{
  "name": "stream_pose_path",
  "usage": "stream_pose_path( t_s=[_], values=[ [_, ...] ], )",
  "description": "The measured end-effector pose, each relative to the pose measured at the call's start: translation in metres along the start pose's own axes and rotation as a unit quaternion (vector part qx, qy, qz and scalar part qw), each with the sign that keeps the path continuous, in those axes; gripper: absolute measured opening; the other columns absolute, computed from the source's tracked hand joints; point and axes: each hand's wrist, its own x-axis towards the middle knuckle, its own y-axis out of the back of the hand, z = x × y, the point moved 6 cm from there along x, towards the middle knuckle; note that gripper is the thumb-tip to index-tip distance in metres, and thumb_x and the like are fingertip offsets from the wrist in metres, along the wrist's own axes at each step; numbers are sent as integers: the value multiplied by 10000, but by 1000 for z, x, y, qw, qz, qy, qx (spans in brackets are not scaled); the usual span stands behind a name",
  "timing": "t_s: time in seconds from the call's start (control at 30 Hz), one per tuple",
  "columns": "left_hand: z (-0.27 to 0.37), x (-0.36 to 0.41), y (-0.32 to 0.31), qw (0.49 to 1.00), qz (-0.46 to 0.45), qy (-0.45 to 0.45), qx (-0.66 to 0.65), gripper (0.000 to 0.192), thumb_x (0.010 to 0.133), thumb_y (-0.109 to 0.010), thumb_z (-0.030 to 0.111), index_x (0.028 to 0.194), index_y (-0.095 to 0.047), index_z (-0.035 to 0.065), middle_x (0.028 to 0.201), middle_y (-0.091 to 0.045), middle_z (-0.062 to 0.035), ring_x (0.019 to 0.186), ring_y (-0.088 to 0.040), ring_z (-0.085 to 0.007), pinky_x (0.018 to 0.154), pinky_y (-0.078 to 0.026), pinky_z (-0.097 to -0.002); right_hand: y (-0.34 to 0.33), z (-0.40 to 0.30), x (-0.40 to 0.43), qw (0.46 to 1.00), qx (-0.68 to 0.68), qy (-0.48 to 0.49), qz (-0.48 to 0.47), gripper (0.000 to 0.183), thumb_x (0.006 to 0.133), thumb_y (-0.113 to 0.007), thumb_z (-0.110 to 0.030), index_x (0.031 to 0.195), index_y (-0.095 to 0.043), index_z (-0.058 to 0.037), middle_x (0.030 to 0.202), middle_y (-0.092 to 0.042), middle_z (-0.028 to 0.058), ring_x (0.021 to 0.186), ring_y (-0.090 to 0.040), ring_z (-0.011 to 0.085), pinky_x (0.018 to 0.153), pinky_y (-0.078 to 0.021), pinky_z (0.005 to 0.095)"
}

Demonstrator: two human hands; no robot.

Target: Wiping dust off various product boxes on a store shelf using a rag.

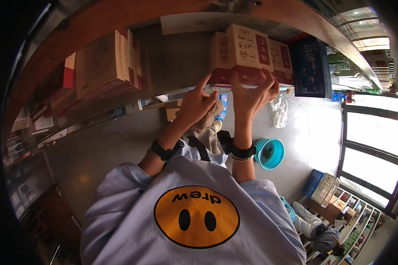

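My right hand (253,96) grips the lower edge of a cream and dark-red cardboard box (247,46), thumb on one side and fingers on the other. The box bears writing and small pictures, and stands forward of two similar boxes, one on its left (220,53) and one on its right (282,56). My left hand (195,104) is curled around a brown fluffy cloth (209,115), part of which hangs below the palm. Its index finger reaches up to the lower edge of the left-hand box.
The boxes stand on a shelf (172,59) under a wooden edge (119,16). More boxes (99,63) are at left, a dark-blue box (310,66) at right. On the floor are a turquoise basket (270,154) and a clear plastic bag (280,111). Another person (325,237) is near a rack at lower right.
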Motion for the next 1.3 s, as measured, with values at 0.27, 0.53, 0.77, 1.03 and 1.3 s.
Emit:
stream_pose_path(
  t_s=[0.27,0.53,0.77,1.03,1.3],
  values=[
    [10,-2,-7,999,-27,-17,36,640,854,-515,268,1379,-168,150,558,-579,-100,489,-561,-252,491,-424,-327,-16,-12,-13,996,-55,-63,8,795,525,-783,-357,1159,-381,-96,1207,-274,269,1087,-301,412,900,-289,501],
    [12,0,-9,999,-24,-22,14,728,813,-527,196,1391,-84,196,607,-600,-96,555,-586,-275,519,-439,-357,-24,-12,-19,996,-57,-75,1,820,523,-782,-360,1179,-363,-103,1225,-253,282,1108,-281,420,924,-267,498],
    [6,0,-10,999,-18,-30,30,696,816,-525,197,1384,-122,182,616,-602,-108,568,-589,-284,521,-441,-371,-27,-7,-21,996,-53,-70,-14,814,530,-776,-370,1178,-361,-107,1236,-234,292,1118,-276,425,931,-255,505],
    [7,-2,-10,999,-4,-20,31,665,837,-517,218,1378,-139,142,604,-596,-113,559,-585,-288,509,-438,-372,-27,-4,-23,995,-66,-57,-38,833,556,-763,-390,1196,-336,-70,1240,-232,331,1155,-246,438,933,-258,505],
    [-1,-2,-10,999,1,-9,47,644,845,-515,221,1376,-161,137,601,-597,-108,541,-581,-272,510,-441,-360,-22,2,-22,998,-24,-40,-45,650,677,-697,-352,1160,-383,-49,1241,-284,248,1182,-252,385,955,-236,487]
  ],
)
